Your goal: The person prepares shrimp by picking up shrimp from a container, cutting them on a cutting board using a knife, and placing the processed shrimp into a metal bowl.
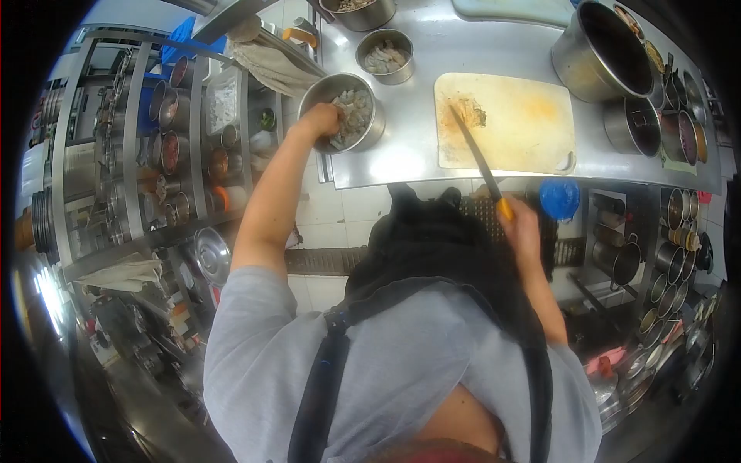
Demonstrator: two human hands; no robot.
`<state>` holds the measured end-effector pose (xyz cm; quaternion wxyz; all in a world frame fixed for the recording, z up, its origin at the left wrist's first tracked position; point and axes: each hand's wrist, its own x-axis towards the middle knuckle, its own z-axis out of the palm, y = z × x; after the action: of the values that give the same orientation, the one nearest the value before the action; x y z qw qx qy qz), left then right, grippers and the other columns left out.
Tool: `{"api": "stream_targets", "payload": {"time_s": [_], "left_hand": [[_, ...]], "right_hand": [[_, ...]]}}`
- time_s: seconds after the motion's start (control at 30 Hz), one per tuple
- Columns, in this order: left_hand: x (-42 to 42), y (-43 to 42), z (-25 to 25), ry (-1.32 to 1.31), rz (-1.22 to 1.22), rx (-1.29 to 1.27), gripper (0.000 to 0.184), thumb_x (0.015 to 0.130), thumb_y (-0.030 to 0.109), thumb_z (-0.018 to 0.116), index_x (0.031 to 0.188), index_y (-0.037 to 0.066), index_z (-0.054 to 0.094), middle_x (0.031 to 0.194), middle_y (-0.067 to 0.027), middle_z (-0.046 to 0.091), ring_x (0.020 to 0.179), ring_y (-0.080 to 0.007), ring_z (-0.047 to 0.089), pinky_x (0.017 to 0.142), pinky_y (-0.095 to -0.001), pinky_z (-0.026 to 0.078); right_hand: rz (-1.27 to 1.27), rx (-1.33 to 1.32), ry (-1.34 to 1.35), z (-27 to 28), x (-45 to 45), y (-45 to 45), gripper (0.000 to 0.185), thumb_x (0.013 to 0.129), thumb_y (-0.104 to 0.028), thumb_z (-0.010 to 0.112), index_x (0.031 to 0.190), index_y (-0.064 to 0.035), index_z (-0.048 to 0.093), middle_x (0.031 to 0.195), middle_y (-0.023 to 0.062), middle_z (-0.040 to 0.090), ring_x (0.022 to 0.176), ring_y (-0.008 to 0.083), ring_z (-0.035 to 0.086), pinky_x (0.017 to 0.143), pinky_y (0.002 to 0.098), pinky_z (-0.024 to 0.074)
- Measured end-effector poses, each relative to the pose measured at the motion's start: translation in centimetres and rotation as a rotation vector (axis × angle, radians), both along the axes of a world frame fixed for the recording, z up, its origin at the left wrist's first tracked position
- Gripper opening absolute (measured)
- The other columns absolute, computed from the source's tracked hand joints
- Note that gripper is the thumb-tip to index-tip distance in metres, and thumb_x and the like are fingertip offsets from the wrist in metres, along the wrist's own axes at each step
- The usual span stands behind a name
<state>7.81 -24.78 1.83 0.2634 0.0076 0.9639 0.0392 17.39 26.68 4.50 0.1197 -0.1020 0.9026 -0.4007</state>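
Note:
My left hand (323, 119) reaches over the rim into a steel pot (375, 137) at the table's left edge. Grey, peeled shrimp (355, 114) lie in that pot. The fingers are bent together among the shrimp, and what they hold is hidden. In my right hand (522, 230) is a knife (478, 158), gripped by its yellow handle. Its long blade slants up and left, with the tip over a brown stain on the white cutting board (525, 123). A smaller steel pot (395, 77) behind the first also contains shrimp.
On the right of the steel table (394, 166) stand a large deep pot (575, 73) and a smaller pot (621, 139). Another pot (374, 17) and a pale board (513, 9) sit at the back. A shelf rack (139, 116) with pans is at the left.

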Motion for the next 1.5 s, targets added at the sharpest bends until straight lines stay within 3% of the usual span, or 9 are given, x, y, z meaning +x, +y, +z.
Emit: {"api": "stream_targets", "payload": {"time_s": [0.27,0.53,0.63,0.87,1.0,1.1,1.2,1.27,1.5], "left_hand": [[1.5,0.1,0.2,0.045,-0.061,-0.115,0.024,0.078,0.017,0.069,0.099,0.007,0.071,0.099,-0.0194,0.072,0.098,-0.0387,0.068,0.089,-0.0464,0.053],[0.8,-1.3,-0.8,0.144,0.492,0.531,0.014,0.085,0.007,0.069,0.099,0.004,0.067,0.082,-0.0081,0.069,0.078,-0.016,0.066,0.07,-0.0321,0.051],[-0.2,-0.8,0.4,0.152,0.617,0.64,0.021,0.081,0.012,0.069,0.101,0.005,0.07,0.083,-0.0088,0.072,0.08,-0.0173,0.068,0.076,-0.0319,0.053],[-2.6,10.4,10.3,0.304,0.274,0.635,0.031,0.091,0.017,0.067,0.12,0.008,0.071,0.08,-0.0056,0.068,0.072,-0.01,0.063,0.069,-0.0274,0.051],[-5.6,17.1,2.9,0.205,-0.256,0.449,0.036,0.085,0.023,0.065,0.117,0.009,0.07,0.106,-0.0195,0.071,0.097,-0.0369,0.067,0.089,-0.0429,0.052],[-7.0,22.0,0.6,-0.053,-0.181,0.312,0.034,0.085,0.02,0.062,0.115,0.007,0.07,0.111,-0.0203,0.07,0.102,-0.0386,0.065,0.093,-0.0443,0.051],[-7.1,23.0,-2.5,0.257,-0.092,0.449,0.03,0.085,0.017,0.059,0.11,0.005,0.071,0.11,-0.0212,0.069,0.103,-0.0382,0.065,0.092,-0.0448,0.051],[-6.5,23.1,-2.6,0.585,0.085,0.636,0.028,0.085,0.015,0.059,0.107,0.004,0.072,0.109,-0.0222,0.069,0.1,-0.0389,0.066,0.091,-0.0461,0.051],[-4.2,22.5,-4.0,0.541,-0.109,0.492,0.023,0.089,0.016,0.061,0.104,0.003,0.073,0.102,-0.0219,0.07,0.088,-0.0384,0.066,0.086,-0.0469,0.051]], "right_hand": [[-0.153,0.062,0.05,-0.9,-0.6,1.1,0.035,0.087,-0.018,0.07,0.12,-0.0049,0.067,0.105,0.0216,0.069,0.098,0.0411,0.065,0.085,0.0456,0.0518],[-0.075,-0.032,-0.059,0.1,0.3,-0.8,0.034,0.086,-0.017,0.069,0.117,-0.0034,0.067,0.107,0.0218,0.068,0.098,0.0413,0.065,0.085,0.0448,0.0522],[0.001,-0.085,0.001,-2.1,0.8,-0.5,0.035,0.085,-0.017,0.069,0.118,-0.0042,0.067,0.109,0.0216,0.067,0.099,0.0413,0.065,0.086,0.0449,0.0525],[-0.109,0.011,-0.095,-1.9,-0.2,-0.5,0.041,0.083,-0.012,0.074,0.122,-0.0014,0.065,0.111,0.0243,0.068,0.105,0.0402,0.066,0.09,0.0414,0.0517],[-0.134,0.001,0.015,-2.8,-0.9,-0.4,0.04,0.086,-0.022,0.07,0.123,-0.0076,0.066,0.105,0.0233,0.069,0.1,0.0424,0.065,0.088,0.0469,0.0517],[-0.12,-0.061,0.067,-3.0,-1.1,-0.6,0.045,0.087,-0.022,0.07,0.129,-0.0095,0.063,0.1,0.0232,0.07,0.092,0.0414,0.067,0.082,0.0463,0.0528],[-0.174,-0.18,-0.363,-0.6,-1.4,-1.6,0.057,0.088,-0.019,0.07,0.142,-0.0144,0.054,0.084,0.0181,0.069,0.062,0.0245,0.064,0.064,0.0375,0.0535],[-0.183,-0.23,-0.359,-1.8,-1.1,-1.5,0.058,0.088,-0.019,0.07,0.143,-0.0158,0.054,0.082,0.0146,0.068,0.06,0.0205,0.061,0.061,0.0352,0.0524],[-0.225,-0.434,-0.494,-3.0,-1.1,-2.4,0.062,0.088,-0.018,0.071,0.146,-0.0191,0.052,0.077,0.0043,0.064,0.054,0.0107,0.053,0.053,0.0279,0.0476]]}}
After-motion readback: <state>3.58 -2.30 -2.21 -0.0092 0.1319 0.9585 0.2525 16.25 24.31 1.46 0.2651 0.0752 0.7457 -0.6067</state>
